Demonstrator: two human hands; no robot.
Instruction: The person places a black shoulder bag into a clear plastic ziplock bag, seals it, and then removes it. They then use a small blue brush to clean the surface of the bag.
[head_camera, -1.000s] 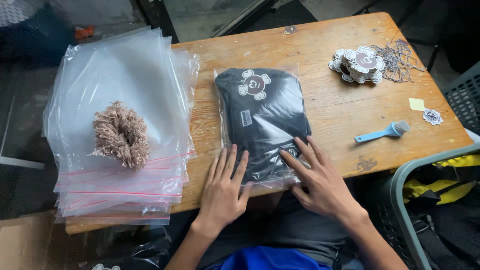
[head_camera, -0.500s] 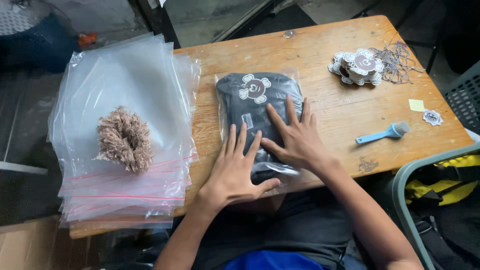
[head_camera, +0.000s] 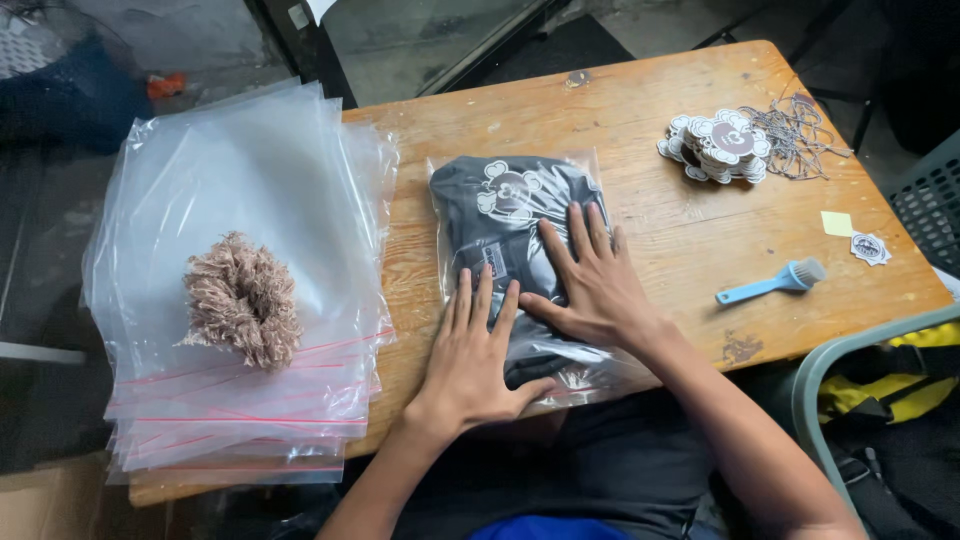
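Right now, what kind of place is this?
Probably a small clothes-packing workshop. Both hands press a bagged dark garment flat on a wooden table, beside a stack of clear zip bags and a pile of tags.

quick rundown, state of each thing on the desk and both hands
bagged dark garment: folded, flat in clear bag
left hand: open, palm down on bag
right hand: open, pressing bag
stack of clear bags: flat, piled
tan twine bundle: lying on stack
blue brush: lying untouched
pile of tags: heaped
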